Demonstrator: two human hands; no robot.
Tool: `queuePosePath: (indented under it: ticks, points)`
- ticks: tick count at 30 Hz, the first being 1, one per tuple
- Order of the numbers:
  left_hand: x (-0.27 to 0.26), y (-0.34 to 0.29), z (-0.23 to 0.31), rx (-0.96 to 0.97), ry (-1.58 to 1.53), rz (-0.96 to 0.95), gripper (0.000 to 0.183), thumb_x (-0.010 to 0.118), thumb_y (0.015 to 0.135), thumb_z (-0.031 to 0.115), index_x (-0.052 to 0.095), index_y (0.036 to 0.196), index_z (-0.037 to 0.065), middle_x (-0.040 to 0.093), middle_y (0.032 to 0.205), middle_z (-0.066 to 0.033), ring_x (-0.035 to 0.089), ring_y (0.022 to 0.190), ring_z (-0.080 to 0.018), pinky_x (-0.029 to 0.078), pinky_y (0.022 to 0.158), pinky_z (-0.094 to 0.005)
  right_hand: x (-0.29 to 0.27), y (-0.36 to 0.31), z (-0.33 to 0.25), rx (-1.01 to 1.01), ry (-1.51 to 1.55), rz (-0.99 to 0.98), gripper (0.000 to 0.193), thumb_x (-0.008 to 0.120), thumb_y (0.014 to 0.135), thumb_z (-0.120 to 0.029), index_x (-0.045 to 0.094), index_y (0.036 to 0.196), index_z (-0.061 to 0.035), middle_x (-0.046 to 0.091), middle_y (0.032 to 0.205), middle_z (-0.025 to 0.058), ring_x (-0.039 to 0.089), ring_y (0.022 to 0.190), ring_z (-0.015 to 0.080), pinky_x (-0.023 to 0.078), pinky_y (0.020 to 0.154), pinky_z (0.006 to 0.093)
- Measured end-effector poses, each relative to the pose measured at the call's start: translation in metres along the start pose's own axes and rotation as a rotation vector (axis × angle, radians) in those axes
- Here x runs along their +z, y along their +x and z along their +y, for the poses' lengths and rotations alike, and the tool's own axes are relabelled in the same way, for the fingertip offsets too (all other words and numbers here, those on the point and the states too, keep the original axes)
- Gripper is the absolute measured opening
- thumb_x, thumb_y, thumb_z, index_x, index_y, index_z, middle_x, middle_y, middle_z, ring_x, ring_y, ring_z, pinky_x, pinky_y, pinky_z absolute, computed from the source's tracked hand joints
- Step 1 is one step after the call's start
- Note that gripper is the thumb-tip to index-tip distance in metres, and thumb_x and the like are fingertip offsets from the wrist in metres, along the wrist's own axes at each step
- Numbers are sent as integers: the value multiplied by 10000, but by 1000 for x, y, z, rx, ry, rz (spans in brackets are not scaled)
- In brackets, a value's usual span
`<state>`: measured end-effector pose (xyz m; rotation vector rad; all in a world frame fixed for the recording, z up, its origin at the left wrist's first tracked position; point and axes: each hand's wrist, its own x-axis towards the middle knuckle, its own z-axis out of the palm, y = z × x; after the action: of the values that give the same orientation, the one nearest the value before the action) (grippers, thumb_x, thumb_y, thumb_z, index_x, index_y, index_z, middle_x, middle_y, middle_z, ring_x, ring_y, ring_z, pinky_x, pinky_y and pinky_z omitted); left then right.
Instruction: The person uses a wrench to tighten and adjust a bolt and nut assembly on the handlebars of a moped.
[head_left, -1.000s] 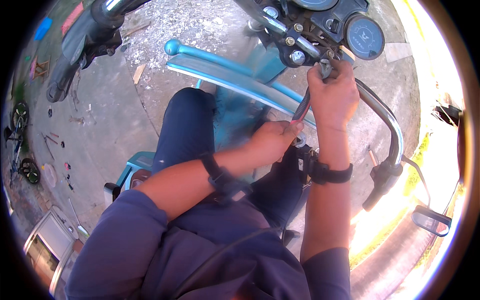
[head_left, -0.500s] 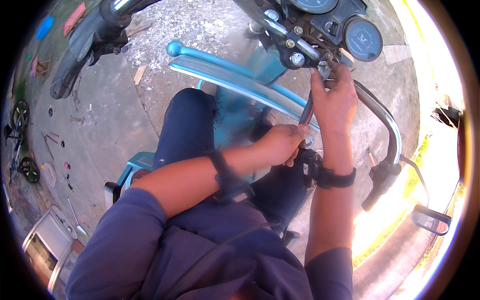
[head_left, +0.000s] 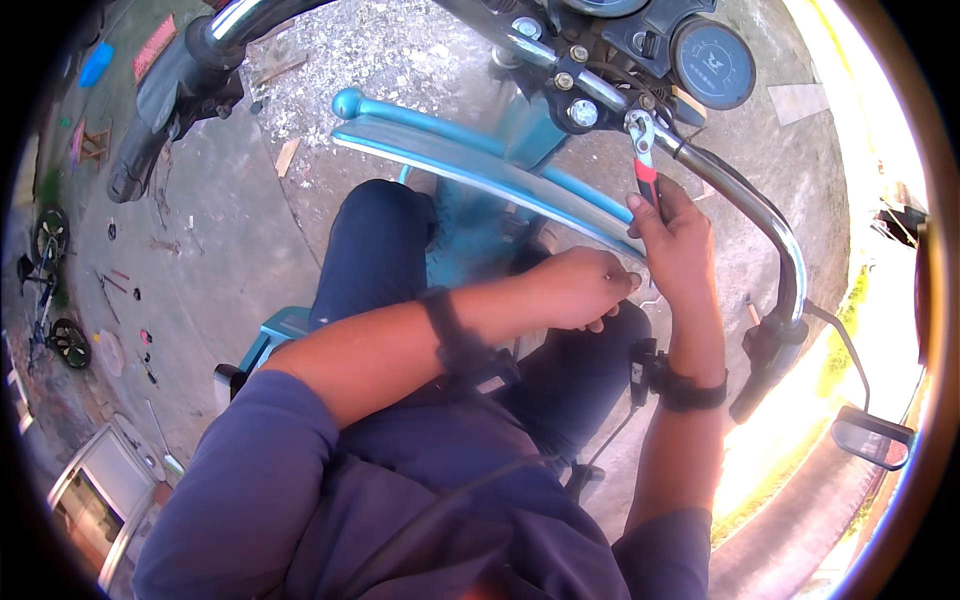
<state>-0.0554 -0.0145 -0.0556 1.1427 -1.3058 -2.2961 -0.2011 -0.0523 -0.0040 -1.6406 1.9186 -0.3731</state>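
Note:
My right hand [head_left: 680, 235] is closed round the red and black handle of a wrench [head_left: 646, 165]. The wrench's metal head sits up against the handlebar clamp [head_left: 600, 92], around or beside a bolt there; I cannot tell which. Just left of my right wrist, my left hand [head_left: 590, 287] is closed with curled fingers, apart from the wrench. Whatever those fingers may hold is hidden or too small to name. The chrome handlebar [head_left: 770, 220] curves down to the right from the clamp, next to round gauges [head_left: 714, 65].
A blue stool-like metal part with a long bar [head_left: 470, 150] lies beyond my knees. A rubber grip [head_left: 150, 140] is at upper left, a mirror [head_left: 872, 438] at lower right. Tools [head_left: 112, 290] and a small bicycle [head_left: 50, 270] are on the concrete at left.
My right hand has moved from the wrench's head down to its handle. The left hand has let go of the handle's lower end, and the wrench is now in plain sight.

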Motion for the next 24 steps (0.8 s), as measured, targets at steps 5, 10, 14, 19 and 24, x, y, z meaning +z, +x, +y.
queuePosePath:
  ticks: [5, 10, 14, 19, 24]
  points:
    - [-59, -43, 52, 215, 371, 251, 392, 540, 1030, 348, 615, 885, -9, 722, 824, -115, 698, 685, -183, 545, 663, -330, -16, 16, 13, -148, -99, 37, 399, 675, 936, -278, 664, 1297, -107, 730, 1033, 173, 710, 945, 340, 530, 832, 399]
    - [-99, -27, 87, 584, 936, 682, 266, 628, 970, 264, 665, 1027, 6, 698, 831, -168, 676, 752, -312, 514, 705, -405, -13, 20, 22, -227, -194, 106, 389, 694, 925, -293, 684, 1273, -120, 716, 1111, 156, 688, 995, 363, 527, 847, 434]
    - [-100, -6, 93, 707, 967, 612, 265, 655, 945, 209, 687, 1178, 88, 695, 869, -173, 660, 824, -364, 511, 731, -424, -8, 26, 34, -334, -190, 181, 384, 722, 902, -284, 693, 1219, -70, 714, 1086, 163, 682, 968, 374, 522, 841, 448]
    - [-101, 17, 94, 671, 1137, 565, 256, 669, 927, 193, 714, 1172, 136, 702, 902, -172, 666, 855, -373, 520, 749, -435, -15, 29, 39, -393, -239, 214, 386, 768, 859, -293, 717, 1133, -26, 716, 1045, 178, 686, 932, 366, 525, 831, 439]
    - [-101, 14, 100, 615, 1121, 568, 242, 681, 910, 184, 726, 1139, 123, 708, 910, -173, 668, 858, -372, 523, 756, -437, -29, 26, 60, -312, -198, 169, 416, 824, 803, -277, 723, 1099, -4, 725, 991, 167, 692, 890, 310, 535, 837, 392]
